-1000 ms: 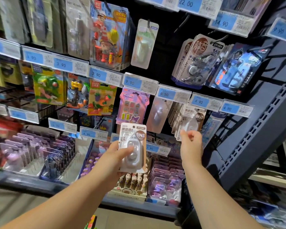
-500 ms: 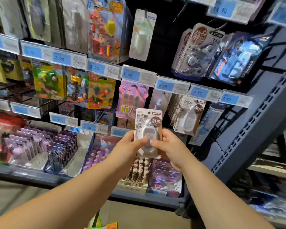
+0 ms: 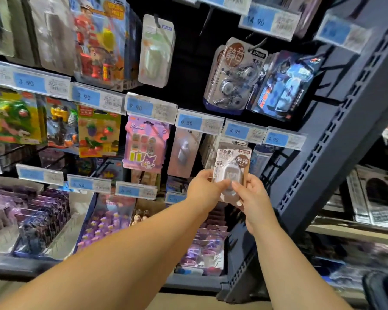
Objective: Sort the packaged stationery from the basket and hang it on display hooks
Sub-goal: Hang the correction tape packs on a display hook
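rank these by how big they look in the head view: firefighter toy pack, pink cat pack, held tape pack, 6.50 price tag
1. firefighter toy pack
2. pink cat pack and held tape pack: about alike, not ranked
3. 6.50 price tag

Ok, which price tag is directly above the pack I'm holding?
The 4.90 tag just right of the 6.50 tag: the pack has its top just below it. The other 4.90 tag is further right.
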Demonstrator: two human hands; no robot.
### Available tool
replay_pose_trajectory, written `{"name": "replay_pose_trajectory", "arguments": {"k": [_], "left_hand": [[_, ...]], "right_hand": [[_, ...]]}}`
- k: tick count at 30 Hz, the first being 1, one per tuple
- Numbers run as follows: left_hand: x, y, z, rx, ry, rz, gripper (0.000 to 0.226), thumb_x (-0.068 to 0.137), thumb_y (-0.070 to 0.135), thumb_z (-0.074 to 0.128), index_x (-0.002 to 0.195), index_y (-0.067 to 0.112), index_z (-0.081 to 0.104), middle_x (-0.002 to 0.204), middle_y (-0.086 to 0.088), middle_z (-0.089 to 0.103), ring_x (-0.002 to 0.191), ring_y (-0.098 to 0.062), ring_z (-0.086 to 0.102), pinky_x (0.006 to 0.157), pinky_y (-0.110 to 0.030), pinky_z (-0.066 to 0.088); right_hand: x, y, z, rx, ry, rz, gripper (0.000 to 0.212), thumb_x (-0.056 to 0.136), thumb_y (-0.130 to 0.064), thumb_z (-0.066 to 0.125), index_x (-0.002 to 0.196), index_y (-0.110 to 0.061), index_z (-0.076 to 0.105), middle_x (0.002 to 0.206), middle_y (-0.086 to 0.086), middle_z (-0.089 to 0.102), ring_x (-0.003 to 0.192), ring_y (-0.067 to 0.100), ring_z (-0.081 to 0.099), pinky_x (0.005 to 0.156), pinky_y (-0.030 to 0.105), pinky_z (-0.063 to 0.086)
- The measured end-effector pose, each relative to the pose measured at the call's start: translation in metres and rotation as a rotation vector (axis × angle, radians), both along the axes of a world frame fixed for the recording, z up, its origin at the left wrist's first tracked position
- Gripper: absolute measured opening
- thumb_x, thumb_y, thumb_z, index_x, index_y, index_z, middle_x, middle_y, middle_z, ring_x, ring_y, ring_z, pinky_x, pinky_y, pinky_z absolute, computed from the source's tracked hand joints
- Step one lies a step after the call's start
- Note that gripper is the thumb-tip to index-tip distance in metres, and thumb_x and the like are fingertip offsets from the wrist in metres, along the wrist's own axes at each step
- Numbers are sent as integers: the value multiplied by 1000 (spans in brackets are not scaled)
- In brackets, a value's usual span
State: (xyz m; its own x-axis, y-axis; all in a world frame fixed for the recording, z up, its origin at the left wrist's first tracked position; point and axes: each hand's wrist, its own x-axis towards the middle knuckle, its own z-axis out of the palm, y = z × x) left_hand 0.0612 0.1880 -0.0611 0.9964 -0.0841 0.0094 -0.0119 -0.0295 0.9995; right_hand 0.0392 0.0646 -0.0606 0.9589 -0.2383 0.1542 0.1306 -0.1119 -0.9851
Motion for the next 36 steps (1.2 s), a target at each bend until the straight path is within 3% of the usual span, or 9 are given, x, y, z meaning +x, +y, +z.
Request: {"name": "replay_pose_trajectory", "arguments": {"k": [8, 14, 19, 24, 27, 30, 34, 36], "left_hand": [[14, -14, 6, 22, -54, 55, 50, 83, 39, 73, 126, 22, 52, 107, -4, 60, 90, -20, 57, 73, -30, 45], [16, -17, 5, -7, -64, 52, 56, 81, 43, 74, 127, 24, 50, 117, -7, 62, 102, -28, 62, 79, -34, 50], [11, -18, 2, -57, -68, 66, 59, 83, 40, 72, 133, 25, 46, 120, -3, 54, 105, -20, 54, 86, -30, 45], [14, -21, 3, -53, -78, 72, 44, 85, 36, 71, 120, 26, 47, 96, 7, 49, 89, -14, 51, 76, -26, 41], [17, -23, 5, -5, -83, 100, 40, 85, 39, 71, 115, 28, 47, 102, 6, 55, 89, -17, 57, 74, -29, 46], [22, -24, 8, 81, -106, 138, 53, 85, 41, 70, 129, 23, 45, 114, 1, 55, 93, -17, 55, 74, -27, 43], [26, -24, 9, 135, -127, 181, 52, 85, 39, 71, 126, 20, 44, 109, 3, 53, 89, -15, 53, 64, -24, 38], [27, -24, 7, 167, -133, 191, 52, 85, 39, 71, 125, 18, 44, 110, 2, 52, 90, -16, 53, 69, -26, 39]], "right_hand": [[15, -8, 2, 14, -74, -19, 32, 95, -18, 60, 127, -23, 56, 112, -4, 71, 99, 13, 69, 91, 42, 56], [21, -13, -1, 26, -89, -9, 36, 96, -19, 58, 132, -25, 55, 116, -5, 69, 104, 13, 68, 93, 44, 55], [22, -13, -3, 66, -97, 20, 38, 98, -16, 55, 134, -25, 55, 122, -5, 67, 108, 12, 66, 92, 36, 55], [29, -14, -7, 47, -95, 4, 37, 98, -20, 56, 134, -28, 56, 122, -7, 67, 111, 13, 65, 97, 43, 52], [33, -13, -7, 47, -87, -56, 39, 95, -23, 60, 134, -25, 54, 113, -6, 70, 104, 12, 67, 91, 38, 54], [39, -12, -9, 52, -76, -204, 40, 89, -30, 69, 123, -25, 49, 106, -2, 65, 99, 15, 65, 79, 28, 49], [47, -10, -15, 54, -16, -294, 37, 81, -38, 75, 104, -27, 48, 104, -2, 60, 97, 20, 63, 86, 37, 52], [50, -10, -17, 32, 10, -318, 34, 80, -40, 76, 97, -28, 49, 99, -2, 61, 93, 19, 64, 84, 36, 53]]}}
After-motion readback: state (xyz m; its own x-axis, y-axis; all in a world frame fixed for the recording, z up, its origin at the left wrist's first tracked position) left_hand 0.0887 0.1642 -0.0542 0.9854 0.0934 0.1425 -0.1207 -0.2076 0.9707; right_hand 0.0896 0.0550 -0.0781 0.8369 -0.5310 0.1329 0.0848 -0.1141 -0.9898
